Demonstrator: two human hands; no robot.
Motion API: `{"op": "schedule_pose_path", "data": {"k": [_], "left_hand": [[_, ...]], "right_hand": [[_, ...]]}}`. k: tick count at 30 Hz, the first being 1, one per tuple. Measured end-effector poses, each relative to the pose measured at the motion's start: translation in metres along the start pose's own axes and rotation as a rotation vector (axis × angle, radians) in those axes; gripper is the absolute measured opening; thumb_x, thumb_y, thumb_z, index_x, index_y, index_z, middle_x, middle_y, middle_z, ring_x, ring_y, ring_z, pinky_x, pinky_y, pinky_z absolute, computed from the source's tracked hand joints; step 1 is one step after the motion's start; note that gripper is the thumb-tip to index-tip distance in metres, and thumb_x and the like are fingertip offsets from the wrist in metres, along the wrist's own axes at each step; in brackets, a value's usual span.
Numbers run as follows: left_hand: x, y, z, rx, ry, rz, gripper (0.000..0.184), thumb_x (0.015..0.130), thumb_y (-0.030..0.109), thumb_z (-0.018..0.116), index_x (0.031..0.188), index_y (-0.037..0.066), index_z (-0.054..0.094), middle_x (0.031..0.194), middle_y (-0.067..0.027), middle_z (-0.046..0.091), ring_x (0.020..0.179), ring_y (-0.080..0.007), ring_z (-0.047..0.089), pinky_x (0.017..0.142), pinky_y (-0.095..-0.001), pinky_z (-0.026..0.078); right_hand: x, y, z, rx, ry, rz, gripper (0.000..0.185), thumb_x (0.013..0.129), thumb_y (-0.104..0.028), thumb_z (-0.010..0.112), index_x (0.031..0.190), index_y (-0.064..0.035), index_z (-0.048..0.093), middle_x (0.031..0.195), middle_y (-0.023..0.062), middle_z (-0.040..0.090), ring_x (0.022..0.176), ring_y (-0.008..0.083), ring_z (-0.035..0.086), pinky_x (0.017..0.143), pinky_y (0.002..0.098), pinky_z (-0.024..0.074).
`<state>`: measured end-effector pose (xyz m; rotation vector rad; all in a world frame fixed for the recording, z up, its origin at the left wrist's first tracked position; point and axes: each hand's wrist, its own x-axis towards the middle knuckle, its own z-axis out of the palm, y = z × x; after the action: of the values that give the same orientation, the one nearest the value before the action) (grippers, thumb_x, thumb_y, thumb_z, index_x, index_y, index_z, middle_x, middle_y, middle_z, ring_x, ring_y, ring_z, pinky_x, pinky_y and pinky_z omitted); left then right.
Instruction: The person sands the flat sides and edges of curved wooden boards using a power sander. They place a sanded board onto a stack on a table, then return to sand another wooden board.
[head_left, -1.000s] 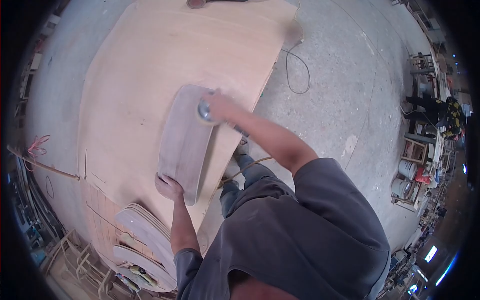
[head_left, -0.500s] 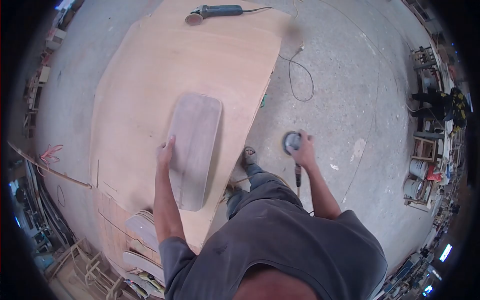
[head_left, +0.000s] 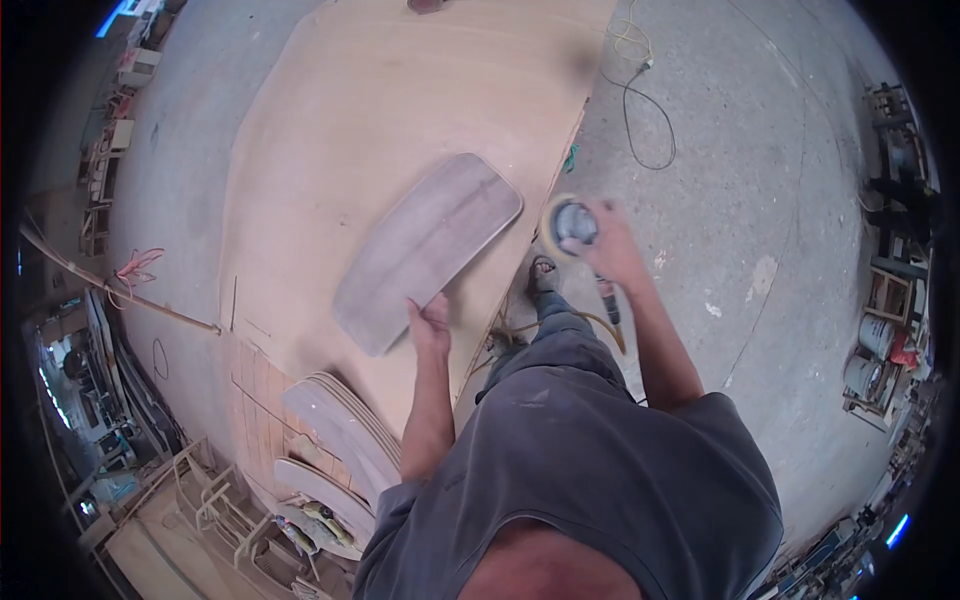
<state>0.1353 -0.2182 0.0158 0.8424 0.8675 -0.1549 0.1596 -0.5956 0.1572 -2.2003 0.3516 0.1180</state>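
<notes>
A curved wooden panel (head_left: 430, 250) with rounded corners lies at a slant over the plywood-topped table (head_left: 290, 200); I cannot tell whether all of it rests on the surface. My left hand (head_left: 430, 322) grips its near edge, thumb on top and fingers partly hidden. To the right, my right hand (head_left: 612, 240) is wrapped around a round orbital sander (head_left: 574, 226), its pad edge pale yellow. The sander is in the air beside the table edge, apart from the panel, and slightly blurred. A hose leads from it back toward my body.
Stacked curved panels (head_left: 350, 415) stand at the table's near left. Gloves (head_left: 318, 525) lie by them. At the far edge, part of an angle grinder (head_left: 425, 5) shows. A black cable (head_left: 672, 140) loops on the concrete floor. Wooden chair frames (head_left: 215, 500) stand lower left.
The panel has turned clockwise. My left hand has gone from its left side to its near edge. My right hand has brought the sander closer to the table. The view has shifted.
</notes>
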Motion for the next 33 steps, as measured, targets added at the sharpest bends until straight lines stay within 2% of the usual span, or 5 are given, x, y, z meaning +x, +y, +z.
{"op": "schedule_pose_path", "data": {"k": [2,5,9,15,33], "left_hand": [[-0.024,-0.012,-0.023,0.275,-0.161,-0.265,0.033,0.105,0.033,0.057,0.118,0.004,0.065,0.104,-0.0117,0.073,0.097,-0.0240,0.071,0.086,-0.0352,0.058],[-0.030,0.008,-0.044,1.068,-0.108,0.301,0.043,0.104,0.038,0.057,0.123,0.000,0.063,0.098,-0.0135,0.075,0.096,-0.0282,0.071,0.081,-0.0375,0.056],[0.009,0.075,-0.033,1.299,0.322,1.000,0.057,0.099,0.041,0.061,0.140,0.002,0.055,0.137,-0.0248,0.059,0.130,-0.0399,0.053,0.110,-0.0484,0.039],[0.057,0.066,-0.032,1.547,0.449,0.914,0.068,0.101,0.042,0.054,0.156,0.006,0.036,0.164,-0.0240,0.024,0.152,-0.0414,0.019,0.123,-0.0551,0.012],[0.052,0.075,-0.025,1.518,0.420,0.923,0.064,0.103,0.038,0.048,0.157,0.007,0.033,0.164,-0.0239,0.024,0.152,-0.0403,0.019,0.123,-0.0552,0.009]], "right_hand": [[-0.001,-0.031,0.032,-0.036,-0.064,-0.136,0.068,0.076,-0.024,0.085,0.137,-0.0169,0.056,0.126,0.0192,0.054,0.110,0.0403,0.062,0.095,0.0461,0.0525],[0.001,-0.070,0.085,-0.163,-0.310,-0.224,0.068,0.079,-0.025,0.082,0.139,-0.0194,0.052,0.129,0.0195,0.053,0.110,0.0416,0.063,0.091,0.0485,0.0537],[0.007,-0.096,0.155,-0.280,-0.425,-0.259,0.068,0.080,-0.024,0.080,0.141,-0.0202,0.050,0.132,0.0223,0.050,0.108,0.0448,0.063,0.090,0.0493,0.0544],[0.097,-0.106,0.198,-0.304,-0.215,-0.220,0.066,0.082,-0.022,0.076,0.141,-0.0190,0.047,0.127,0.0276,0.049,0.105,0.0480,0.064,0.089,0.0512,0.0550],[0.166,-0.039,0.142,-0.375,-0.218,-0.002,0.077,0.074,-0.031,0.081,0.140,-0.0109,0.045,0.114,0.0298,0.062,0.108,0.0482,0.061,0.095,0.0488,0.0524]]}}
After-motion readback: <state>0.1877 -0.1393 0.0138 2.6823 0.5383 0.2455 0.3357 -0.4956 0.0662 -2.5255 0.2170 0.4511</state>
